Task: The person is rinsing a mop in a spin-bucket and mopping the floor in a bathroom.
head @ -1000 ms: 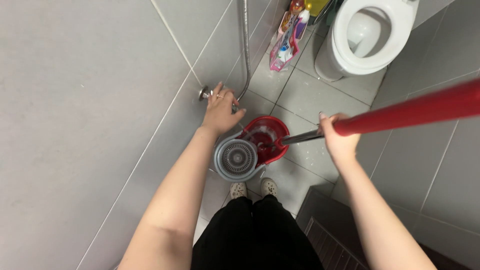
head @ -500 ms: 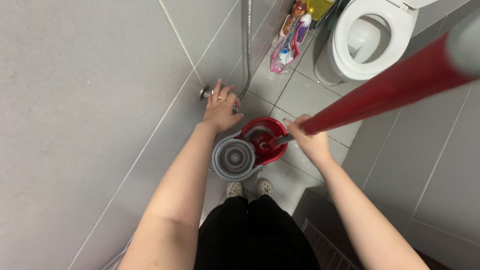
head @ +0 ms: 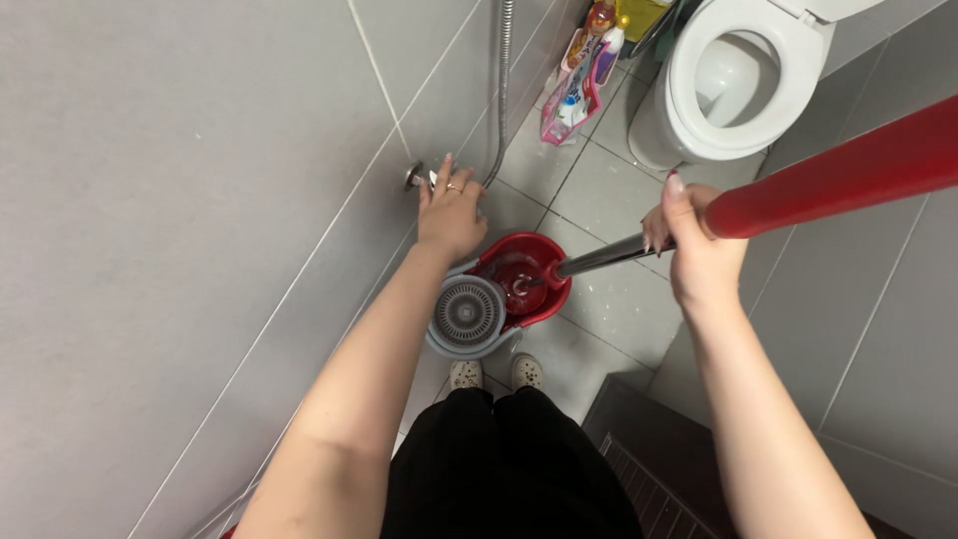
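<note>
Mop handle (head: 798, 185), red at its upper part and bare metal lower down, slants from the right edge of the frame to the middle, where its foot sits in the red half of a spin-mop bucket (head: 504, 299) on the floor. The right hand (head: 699, 250) is wrapped around the shaft just where red meets metal, fingers closed on it. The left hand (head: 451, 215) reaches to the upper middle, fingertips on a small chrome wall tap (head: 414, 178); whether it grips or only touches cannot be told. A metal shower hose (head: 502, 90) hangs just beside it.

Near the top centre, a pink refill pouch (head: 574, 100) and colourful cleaning bottles (head: 609, 30) stand in the corner by the wall (labels too small to make out). A white toilet (head: 738, 80), seat up, fills the upper right. Walls (head: 150, 200) and floor (head: 619, 289) are grey tile. The bucket's grey spinner basket (head: 467, 314) lies below the left hand, above the person's light shoes (head: 494, 374).
</note>
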